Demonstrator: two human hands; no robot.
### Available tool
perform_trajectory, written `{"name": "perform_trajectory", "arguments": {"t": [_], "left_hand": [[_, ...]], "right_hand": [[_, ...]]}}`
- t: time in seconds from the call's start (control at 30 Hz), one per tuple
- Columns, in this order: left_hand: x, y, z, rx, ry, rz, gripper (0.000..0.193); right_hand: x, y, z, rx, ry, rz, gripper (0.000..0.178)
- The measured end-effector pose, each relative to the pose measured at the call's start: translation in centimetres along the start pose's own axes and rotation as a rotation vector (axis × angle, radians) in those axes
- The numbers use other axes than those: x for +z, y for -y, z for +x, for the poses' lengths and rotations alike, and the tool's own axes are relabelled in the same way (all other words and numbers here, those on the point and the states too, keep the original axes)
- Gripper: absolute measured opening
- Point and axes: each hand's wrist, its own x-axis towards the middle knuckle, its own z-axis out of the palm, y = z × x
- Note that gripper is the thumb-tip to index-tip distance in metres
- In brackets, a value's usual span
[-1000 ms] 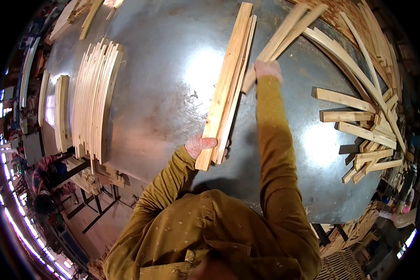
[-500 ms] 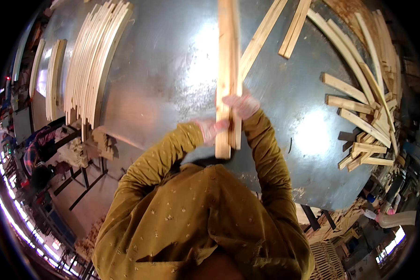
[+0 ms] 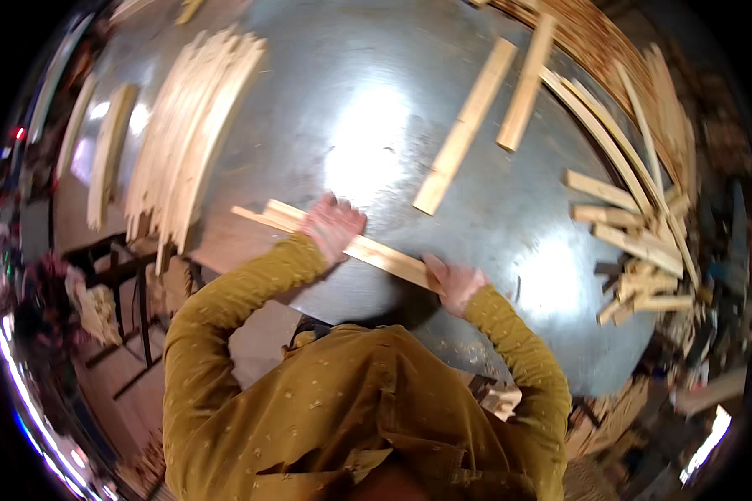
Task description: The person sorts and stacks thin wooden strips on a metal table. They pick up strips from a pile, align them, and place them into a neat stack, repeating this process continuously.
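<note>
Two wooden strips (image 3: 390, 260) are held together in front of me, slanting across the near part of the metal table. Their far-left ends are staggered, one reaching farther out than the other. My left hand (image 3: 334, 229) is wrapped over the strips left of their middle. At their right end my right hand (image 3: 457, 285) grips with the thumb on top, its other fingers partly hidden. Beyond my hands lie two loose wooden boards, a nearer one (image 3: 465, 129) and a farther one (image 3: 527, 83).
On the left of the metal table (image 3: 309, 108) lies a broad row of long strips (image 3: 194, 138), with a thicker piece (image 3: 111, 154) beside it. At the right edge, short offcuts (image 3: 639, 246) are heaped against long bent-looking strips (image 3: 602, 134). A dark stand (image 3: 142, 317) is at lower left.
The strips have swung from pointing away from me to lying crosswise. My hands have moved apart, the left one outward along the strips, the right one to their right end.
</note>
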Motion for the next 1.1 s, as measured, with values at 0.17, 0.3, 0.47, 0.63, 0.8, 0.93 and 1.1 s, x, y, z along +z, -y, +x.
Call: {"name": "perform_trajectory", "arguments": {"t": [0.17,0.3,0.47,0.63,0.8,0.93,1.1], "left_hand": [[1.0,-0.7,-1.0,0.077,0.092,-0.247,0.045],[0.9,0.6,-4.2,0.008,0.150,-0.331,0.033],[1.0,8.6,-12.4,-0.331,-0.296,-0.396,0.025],[-3.9,22.9,-14.5,-1.064,-0.018,-0.347,0.050],[0.5,31.8,-15.2,-1.201,0.107,-0.380,0.065],[-0.1,30.2,-12.6,-0.969,-0.085,-0.249,0.068],[3.7,14.6,-2.9,-0.416,-0.567,-2.022,0.082]], "right_hand": [[2.3,-1.2,0.1,-0.134,-0.098,-0.112,0.076],[2.1,-1.3,-0.7,-0.167,-0.586,-0.320,0.082],[-3.6,-3.7,0.8,0.083,-1.605,0.180,0.087],[-7.3,-1.5,11.5,0.463,-1.194,0.408,0.093],[-7.8,4.6,17.0,0.626,-1.077,0.260,0.095],[-10.8,5.8,13.2,0.677,-0.929,0.914,0.078],[-4.0,4.8,11.6,-0.003,-0.714,1.232,0.038]]}}
